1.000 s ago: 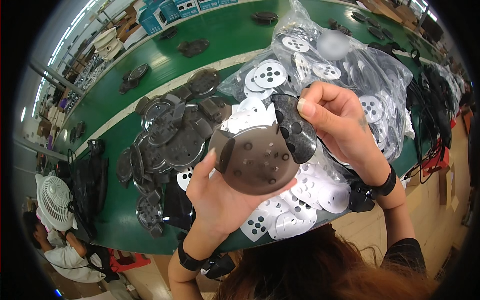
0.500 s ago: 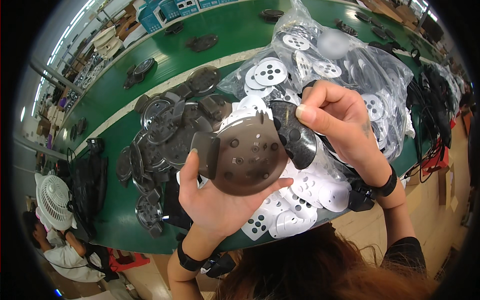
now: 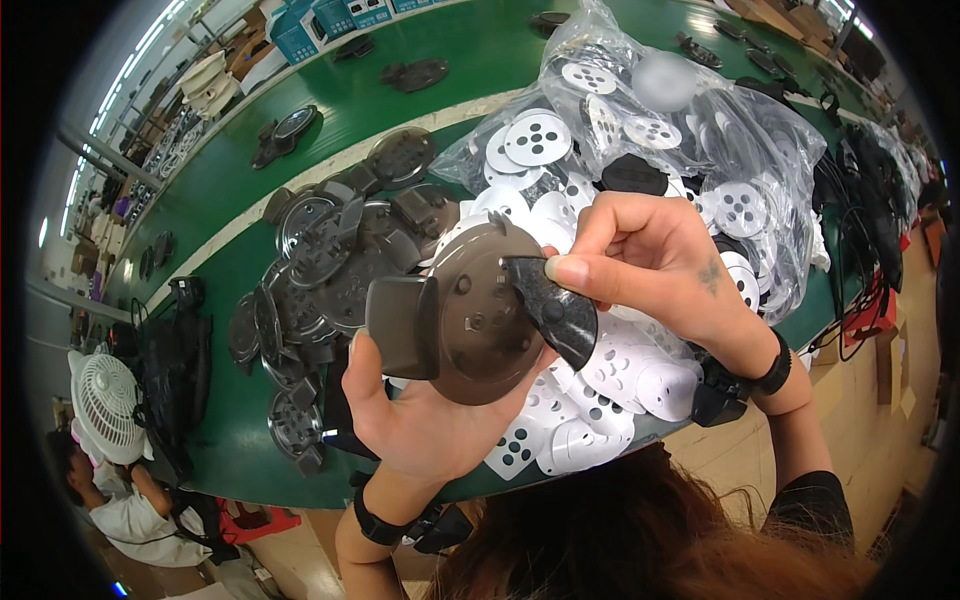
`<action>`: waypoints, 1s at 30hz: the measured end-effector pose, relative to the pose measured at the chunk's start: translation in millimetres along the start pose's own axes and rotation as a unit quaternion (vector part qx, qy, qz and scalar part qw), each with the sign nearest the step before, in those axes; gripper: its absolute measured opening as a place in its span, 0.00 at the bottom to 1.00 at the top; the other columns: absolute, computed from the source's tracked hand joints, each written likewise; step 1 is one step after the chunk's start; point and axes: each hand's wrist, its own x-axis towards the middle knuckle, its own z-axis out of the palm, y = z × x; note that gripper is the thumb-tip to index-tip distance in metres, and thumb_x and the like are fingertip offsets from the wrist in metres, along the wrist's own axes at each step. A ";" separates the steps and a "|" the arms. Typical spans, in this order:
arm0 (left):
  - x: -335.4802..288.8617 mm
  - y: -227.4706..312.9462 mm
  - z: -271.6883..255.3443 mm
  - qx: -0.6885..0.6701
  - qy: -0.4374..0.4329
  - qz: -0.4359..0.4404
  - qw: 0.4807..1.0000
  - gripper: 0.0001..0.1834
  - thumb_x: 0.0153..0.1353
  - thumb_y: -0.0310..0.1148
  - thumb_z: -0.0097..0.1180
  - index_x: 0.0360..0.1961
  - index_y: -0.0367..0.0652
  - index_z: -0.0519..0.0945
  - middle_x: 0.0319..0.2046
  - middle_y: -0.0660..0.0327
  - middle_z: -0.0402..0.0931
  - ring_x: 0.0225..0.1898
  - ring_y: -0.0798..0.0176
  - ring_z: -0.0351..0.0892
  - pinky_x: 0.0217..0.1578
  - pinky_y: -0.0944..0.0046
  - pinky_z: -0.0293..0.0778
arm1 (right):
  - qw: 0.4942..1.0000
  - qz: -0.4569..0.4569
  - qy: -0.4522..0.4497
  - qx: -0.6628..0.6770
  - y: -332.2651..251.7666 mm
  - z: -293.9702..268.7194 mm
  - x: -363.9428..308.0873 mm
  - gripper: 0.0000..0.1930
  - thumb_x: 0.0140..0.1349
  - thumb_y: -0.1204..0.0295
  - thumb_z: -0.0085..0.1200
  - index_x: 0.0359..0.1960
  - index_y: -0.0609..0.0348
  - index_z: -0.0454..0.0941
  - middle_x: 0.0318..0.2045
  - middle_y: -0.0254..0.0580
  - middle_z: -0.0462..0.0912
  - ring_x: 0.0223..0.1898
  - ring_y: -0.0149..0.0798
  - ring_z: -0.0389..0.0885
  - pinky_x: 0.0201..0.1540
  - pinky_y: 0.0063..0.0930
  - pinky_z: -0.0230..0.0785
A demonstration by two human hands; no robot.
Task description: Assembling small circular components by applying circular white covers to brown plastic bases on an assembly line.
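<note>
My left hand [image 3: 430,425] holds up a round smoky-brown translucent plastic cover [image 3: 475,345] with a raised tab on its left side and small pegs on its face. Between thumb and forefinger, my right hand [image 3: 645,265] pinches a thin black pad [image 3: 560,315] with a curved, notched edge. This pad overlaps the right part of the cover; whether it touches the face cannot be told. White round pads with black holes [image 3: 600,385] lie beneath both hands. A pile of similar brown covers [image 3: 340,250] sits to the left.
A clear plastic bag [image 3: 690,110] of white pads lies at the back right of the green table [image 3: 235,440]. More brown parts [image 3: 415,75] lie on the far green strip. At left are a white fan [image 3: 105,395] and another person [image 3: 140,520].
My right hand has moved left and slightly down, bringing the black pad over the cover's right side. The cover has turned and shifted a little left in my left hand.
</note>
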 end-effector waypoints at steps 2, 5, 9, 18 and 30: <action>-3.6 -0.6 -0.9 -0.007 0.009 0.006 1.000 0.47 0.52 0.68 0.38 0.66 0.47 0.51 0.66 0.54 0.46 0.67 0.50 0.46 0.62 0.36 0.42 | 1.000 0.002 0.005 0.000 0.6 1.7 -0.7 0.08 0.56 0.74 0.58 0.23 0.63 0.75 0.21 0.30 0.77 0.22 0.18 0.71 0.24 0.12 0.61; -3.3 -0.9 -7.3 0.008 -0.010 0.020 1.000 0.43 0.52 0.64 0.42 0.64 0.50 0.54 0.65 0.53 0.48 0.66 0.52 0.47 0.63 0.44 0.43 | 1.000 0.017 0.016 0.002 -0.7 4.8 -1.9 0.08 0.57 0.74 0.58 0.23 0.63 0.75 0.20 0.30 0.77 0.22 0.17 0.71 0.24 0.12 0.61; -6.4 -5.1 -15.5 0.097 -0.043 0.056 0.993 0.45 0.50 0.65 0.42 0.65 0.51 0.55 0.65 0.54 0.48 0.66 0.51 0.48 0.63 0.44 0.46 | 0.998 0.046 0.033 0.004 -0.2 7.6 -3.9 0.08 0.57 0.74 0.58 0.23 0.61 0.73 0.21 0.31 0.76 0.22 0.19 0.72 0.24 0.12 0.64; -0.5 -9.1 -6.7 0.240 -0.079 0.100 0.962 0.42 0.53 0.58 0.46 0.64 0.47 0.54 0.65 0.49 0.46 0.65 0.51 0.49 0.62 0.48 0.48 | 0.999 -0.005 0.033 0.012 0.8 8.1 -9.2 0.09 0.57 0.74 0.57 0.22 0.64 0.73 0.20 0.29 0.76 0.23 0.15 0.68 0.23 0.10 0.60; -2.4 -10.2 -3.1 0.351 -0.027 0.130 0.927 0.35 0.54 0.55 0.51 0.54 0.43 0.56 0.58 0.52 0.56 0.61 0.55 0.57 0.60 0.53 0.55 | 0.991 -0.092 0.032 -0.095 7.0 3.2 -6.4 0.10 0.56 0.73 0.58 0.21 0.63 0.73 0.19 0.29 0.76 0.21 0.15 0.67 0.24 0.11 0.61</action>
